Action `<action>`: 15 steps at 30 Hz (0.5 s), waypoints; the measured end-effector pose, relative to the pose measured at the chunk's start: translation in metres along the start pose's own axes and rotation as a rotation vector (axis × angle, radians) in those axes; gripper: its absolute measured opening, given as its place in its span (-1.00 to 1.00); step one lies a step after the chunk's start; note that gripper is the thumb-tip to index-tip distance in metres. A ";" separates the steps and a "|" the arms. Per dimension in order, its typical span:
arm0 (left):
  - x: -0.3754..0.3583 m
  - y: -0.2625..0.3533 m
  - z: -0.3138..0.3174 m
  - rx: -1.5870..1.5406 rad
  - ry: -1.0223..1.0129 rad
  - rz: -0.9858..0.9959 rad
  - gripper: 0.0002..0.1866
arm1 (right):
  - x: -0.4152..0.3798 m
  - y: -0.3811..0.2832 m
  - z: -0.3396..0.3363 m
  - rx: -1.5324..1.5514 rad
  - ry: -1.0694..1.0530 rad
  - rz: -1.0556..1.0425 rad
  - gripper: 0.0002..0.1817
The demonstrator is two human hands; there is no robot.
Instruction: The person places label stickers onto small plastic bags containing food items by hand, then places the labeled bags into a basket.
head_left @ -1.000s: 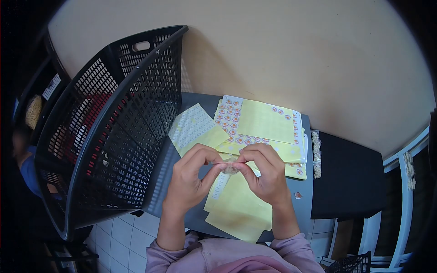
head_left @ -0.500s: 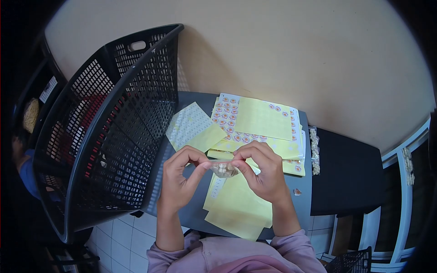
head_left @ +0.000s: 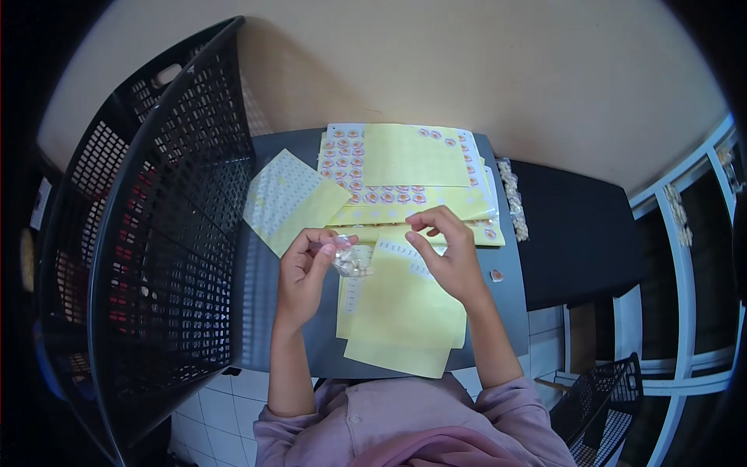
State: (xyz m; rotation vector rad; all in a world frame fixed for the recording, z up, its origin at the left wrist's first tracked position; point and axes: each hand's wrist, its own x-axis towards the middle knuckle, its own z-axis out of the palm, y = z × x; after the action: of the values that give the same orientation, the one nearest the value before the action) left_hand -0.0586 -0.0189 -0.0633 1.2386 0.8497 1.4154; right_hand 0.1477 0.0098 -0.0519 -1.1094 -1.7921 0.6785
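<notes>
A small clear plastic bag (head_left: 353, 263) with pale, nut-like pieces inside hangs from the pinched thumb and fingers of my left hand (head_left: 305, 268). To its right, my right hand (head_left: 445, 251) is raised above the table with thumb and fingertips apart; I see nothing between them. Under both hands lie yellow backing sheets (head_left: 405, 303), some with rows of small print. Beyond them is a stack of sticker sheets (head_left: 339, 159) with round orange-and-white labels, partly covered by a yellow sheet (head_left: 416, 159). One loose sticker (head_left: 497, 275) lies by the table's right edge.
A tall black perforated basket (head_left: 167, 210) stands along the left of the grey table (head_left: 261, 311), with reddish things showing through its holes. A long bag of pale pieces (head_left: 512, 198) lies on the black surface (head_left: 576, 233) at right. Another black basket (head_left: 599, 412) is at lower right.
My right hand has let go of the bag and moved apart to the right. The bag now hangs tilted from my left hand alone. The camera view has shifted, so the basket appears further left.
</notes>
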 end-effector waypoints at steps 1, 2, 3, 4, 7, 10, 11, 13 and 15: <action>0.001 -0.007 -0.006 -0.070 -0.001 -0.075 -0.92 | -0.009 0.013 0.002 -0.007 0.008 0.010 -0.81; 0.003 -0.012 -0.010 -0.101 -0.023 -0.149 -0.86 | -0.018 0.024 0.004 -0.075 0.015 0.013 -0.81; 0.003 -0.019 -0.012 -0.106 -0.031 -0.153 -0.86 | -0.026 0.033 0.006 -0.144 0.020 0.013 -0.81; 0.003 -0.025 -0.013 -0.220 -0.021 -0.202 -0.84 | -0.035 0.039 0.006 -0.191 0.011 0.037 -0.79; 0.001 -0.062 -0.027 -0.245 0.003 -0.307 -0.77 | -0.055 0.047 0.010 -0.279 -0.017 0.047 -0.77; 0.001 -0.074 -0.027 0.060 0.021 -0.426 -0.68 | -0.068 0.060 0.025 -0.297 0.033 -0.007 -0.74; 0.000 -0.072 -0.024 0.278 0.036 -0.482 -0.63 | -0.070 0.064 0.027 -0.303 0.060 -0.011 -0.73; 0.000 -0.063 -0.014 0.283 0.069 -0.436 -0.55 | -0.070 0.070 0.028 -0.321 0.065 -0.013 -0.71; 0.004 -0.061 -0.013 0.595 -0.111 -0.425 -0.49 | -0.069 0.071 0.027 -0.139 0.032 0.136 -0.69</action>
State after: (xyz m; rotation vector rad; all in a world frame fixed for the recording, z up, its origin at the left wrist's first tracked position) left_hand -0.0564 -0.0001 -0.1228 1.4407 1.4206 0.7640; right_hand 0.1663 -0.0195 -0.1485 -1.3384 -1.7697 0.6194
